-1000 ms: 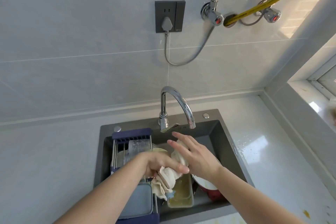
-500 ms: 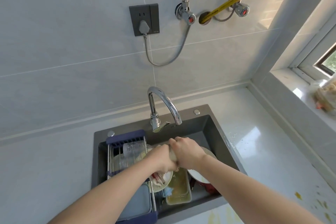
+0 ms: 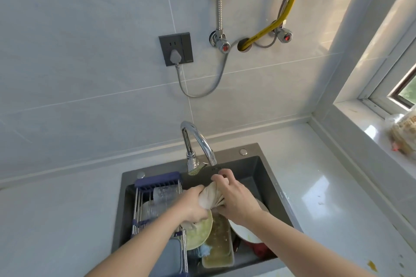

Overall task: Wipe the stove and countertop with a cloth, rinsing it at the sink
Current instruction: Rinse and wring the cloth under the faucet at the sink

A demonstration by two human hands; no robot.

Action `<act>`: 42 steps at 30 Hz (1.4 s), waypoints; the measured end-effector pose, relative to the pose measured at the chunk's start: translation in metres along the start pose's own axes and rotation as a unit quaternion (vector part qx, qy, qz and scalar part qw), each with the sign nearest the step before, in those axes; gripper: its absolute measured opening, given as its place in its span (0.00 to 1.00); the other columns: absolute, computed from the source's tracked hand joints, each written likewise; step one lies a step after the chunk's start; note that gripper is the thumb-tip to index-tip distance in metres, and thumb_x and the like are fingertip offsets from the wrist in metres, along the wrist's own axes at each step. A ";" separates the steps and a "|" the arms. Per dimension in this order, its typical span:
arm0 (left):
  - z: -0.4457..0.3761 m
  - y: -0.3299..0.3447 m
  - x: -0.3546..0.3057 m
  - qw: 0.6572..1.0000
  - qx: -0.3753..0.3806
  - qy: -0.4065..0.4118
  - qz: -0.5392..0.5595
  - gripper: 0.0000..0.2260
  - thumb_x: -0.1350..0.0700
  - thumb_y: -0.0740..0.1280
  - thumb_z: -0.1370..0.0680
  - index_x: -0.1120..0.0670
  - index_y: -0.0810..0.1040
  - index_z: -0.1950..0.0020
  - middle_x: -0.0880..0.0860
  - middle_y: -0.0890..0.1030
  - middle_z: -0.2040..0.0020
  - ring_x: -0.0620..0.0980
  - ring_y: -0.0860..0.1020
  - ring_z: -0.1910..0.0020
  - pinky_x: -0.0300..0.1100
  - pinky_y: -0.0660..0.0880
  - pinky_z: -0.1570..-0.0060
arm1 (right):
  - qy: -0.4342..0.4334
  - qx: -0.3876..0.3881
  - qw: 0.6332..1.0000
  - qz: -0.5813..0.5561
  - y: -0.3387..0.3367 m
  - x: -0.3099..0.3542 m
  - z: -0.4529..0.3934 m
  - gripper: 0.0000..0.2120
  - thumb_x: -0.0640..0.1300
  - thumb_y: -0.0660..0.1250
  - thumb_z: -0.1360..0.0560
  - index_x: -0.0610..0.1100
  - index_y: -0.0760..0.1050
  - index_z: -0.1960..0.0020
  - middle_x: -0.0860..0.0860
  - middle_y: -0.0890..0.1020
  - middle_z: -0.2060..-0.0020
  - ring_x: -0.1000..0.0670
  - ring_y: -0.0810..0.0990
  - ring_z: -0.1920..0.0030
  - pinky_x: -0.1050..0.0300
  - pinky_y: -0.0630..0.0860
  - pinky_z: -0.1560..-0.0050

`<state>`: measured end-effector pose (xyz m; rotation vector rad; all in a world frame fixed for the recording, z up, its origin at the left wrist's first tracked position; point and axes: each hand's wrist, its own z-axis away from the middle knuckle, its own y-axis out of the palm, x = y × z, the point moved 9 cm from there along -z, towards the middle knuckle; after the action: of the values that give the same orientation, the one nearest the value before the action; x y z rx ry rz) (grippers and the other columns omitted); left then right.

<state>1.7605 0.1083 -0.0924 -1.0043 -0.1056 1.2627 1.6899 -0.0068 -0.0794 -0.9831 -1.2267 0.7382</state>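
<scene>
A pale beige cloth (image 3: 210, 195) is bunched and twisted between both hands over the dark grey sink (image 3: 267, 177), just below the spout of the chrome faucet (image 3: 200, 144). My left hand (image 3: 193, 206) grips its left end. My right hand (image 3: 234, 198) grips its right end, with the fingers curled round the fabric. No running water is visible. The white countertop (image 3: 315, 191) runs along both sides of the sink; the stove is out of view.
Dirty dishes fill the sink: a plate with yellow residue (image 3: 201, 234), a rectangular container (image 3: 218, 245), a white bowl (image 3: 242, 233). A blue-ended drying rack (image 3: 157, 200) with a glass spans the left side. Food spots (image 3: 372, 265) mark the counter at right. A bag (image 3: 405, 132) sits on the windowsill.
My right hand, open a second ago, has closed on the cloth. Both hands have raised it nearer the spout and now twist it. The view has tilted upward.
</scene>
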 end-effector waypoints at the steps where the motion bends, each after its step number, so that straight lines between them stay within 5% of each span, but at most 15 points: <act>1: 0.004 -0.003 -0.003 0.999 -0.005 0.001 0.044 0.21 0.57 0.72 0.35 0.46 0.76 0.44 0.49 0.82 0.51 0.52 0.82 0.50 0.51 0.82 0.49 | -0.037 -0.029 0.999 0.018 -0.005 0.004 0.009 0.41 0.51 0.77 0.28 0.55 0.57 0.23 0.50 0.59 0.24 0.43 0.78 0.38 0.53 0.83 0.48; 4: 0.012 -0.016 -0.014 0.987 -0.002 0.014 0.157 0.25 0.64 0.72 0.31 0.45 0.75 0.38 0.51 0.82 0.45 0.51 0.82 0.46 0.51 0.82 0.45 | -0.152 -0.118 0.973 0.124 -0.024 0.018 0.031 0.45 0.58 0.73 0.30 0.53 0.57 0.19 0.43 0.60 0.19 0.36 0.68 0.24 0.41 0.73 0.29; 7: 0.011 -0.021 -0.021 0.987 0.048 0.016 0.151 0.34 0.63 0.72 0.31 0.39 0.71 0.29 0.48 0.80 0.41 0.48 0.80 0.44 0.45 0.81 0.52 | -0.191 -0.134 0.954 0.189 -0.032 0.017 0.026 0.50 0.61 0.75 0.32 0.53 0.54 0.17 0.41 0.59 0.19 0.33 0.62 0.22 0.35 0.64 0.24; 10: 0.008 -0.014 -0.021 0.992 0.096 -0.018 0.085 0.38 0.58 0.72 0.34 0.44 0.68 0.25 0.50 0.80 0.43 0.49 0.81 0.46 0.43 0.80 0.53 | -0.223 -0.104 0.949 0.198 -0.031 0.019 0.019 0.50 0.63 0.77 0.31 0.53 0.55 0.18 0.42 0.68 0.24 0.38 0.72 0.28 0.43 0.78 0.34; 14: 0.002 -0.013 -0.034 0.993 0.119 0.007 -0.013 0.26 0.54 0.74 0.36 0.53 0.75 0.38 0.52 0.79 0.53 0.50 0.81 0.56 0.44 0.78 0.58 | -0.215 -0.066 0.957 0.182 -0.033 0.012 0.005 0.45 0.51 0.78 0.30 0.51 0.57 0.20 0.47 0.75 0.39 0.45 0.77 0.46 0.52 0.81 0.62; 16: -0.002 -0.007 -0.039 0.991 0.130 0.017 -0.038 0.29 0.49 0.78 0.36 0.54 0.76 0.38 0.52 0.81 0.50 0.51 0.83 0.52 0.47 0.82 0.50 | -0.175 -0.020 0.967 0.184 -0.029 0.004 -0.006 0.46 0.43 0.75 0.28 0.51 0.52 0.18 0.46 0.75 0.40 0.44 0.77 0.47 0.52 0.80 0.64; 19: -0.004 0.009 -0.042 0.986 0.155 0.028 -0.056 0.38 0.45 0.83 0.36 0.53 0.72 0.30 0.49 0.81 0.41 0.51 0.80 0.42 0.49 0.78 0.37 | -0.110 0.049 0.980 0.157 -0.016 -0.001 -0.008 0.44 0.42 0.71 0.23 0.51 0.47 0.17 0.45 0.76 0.38 0.43 0.76 0.41 0.49 0.79 0.53; 22: -0.012 0.009 -0.046 0.977 0.097 0.021 -0.187 0.39 0.42 0.82 0.35 0.51 0.70 0.29 0.49 0.80 0.39 0.53 0.80 0.42 0.50 0.79 0.41 | -0.063 0.086 0.983 0.151 -0.007 -0.009 -0.013 0.35 0.44 0.72 0.24 0.46 0.59 0.22 0.45 0.79 0.45 0.43 0.79 0.45 0.48 0.81 0.51; 24: -0.014 0.004 -0.048 0.953 0.027 0.004 -0.303 0.31 0.45 0.78 0.31 0.50 0.71 0.33 0.51 0.80 0.42 0.55 0.81 0.45 0.49 0.79 0.48 | -0.032 0.113 0.982 0.146 0.000 -0.013 -0.017 0.22 0.47 0.72 0.25 0.45 0.70 0.35 0.47 0.80 0.52 0.44 0.81 0.53 0.48 0.82 0.54; 28: -0.015 0.004 -0.058 0.911 -0.062 0.031 -0.407 0.21 0.58 0.74 0.27 0.51 0.74 0.36 0.52 0.82 0.44 0.57 0.82 0.45 0.47 0.75 0.51 | 0.055 0.166 0.982 0.071 0.020 -0.021 -0.015 0.17 0.49 0.72 0.31 0.46 0.72 0.46 0.49 0.79 0.55 0.45 0.79 0.57 0.52 0.76 0.61; 34: -0.012 -0.008 -0.061 0.884 -0.124 0.109 -0.437 0.16 0.61 0.70 0.25 0.51 0.72 0.39 0.53 0.83 0.46 0.59 0.83 0.48 0.49 0.71 0.56 | 0.164 0.200 0.963 -0.077 0.035 -0.024 -0.014 0.12 0.49 0.73 0.37 0.47 0.75 0.57 0.52 0.80 0.63 0.50 0.80 0.64 0.56 0.77 0.66; 42: -0.008 -0.007 -0.065 0.879 -0.185 0.180 -0.402 0.16 0.65 0.66 0.23 0.51 0.72 0.38 0.53 0.79 0.49 0.58 0.81 0.52 0.49 0.69 0.61 | 0.248 0.200 0.898 -0.305 0.047 -0.034 0.002 0.12 0.43 0.74 0.40 0.43 0.80 0.57 0.50 0.80 0.66 0.51 0.77 0.70 0.59 0.73 0.73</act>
<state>1.7467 0.0509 -0.0636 -1.3172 -0.4407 0.2816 1.6831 -0.0164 -0.1362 -0.3623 -0.8080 0.1968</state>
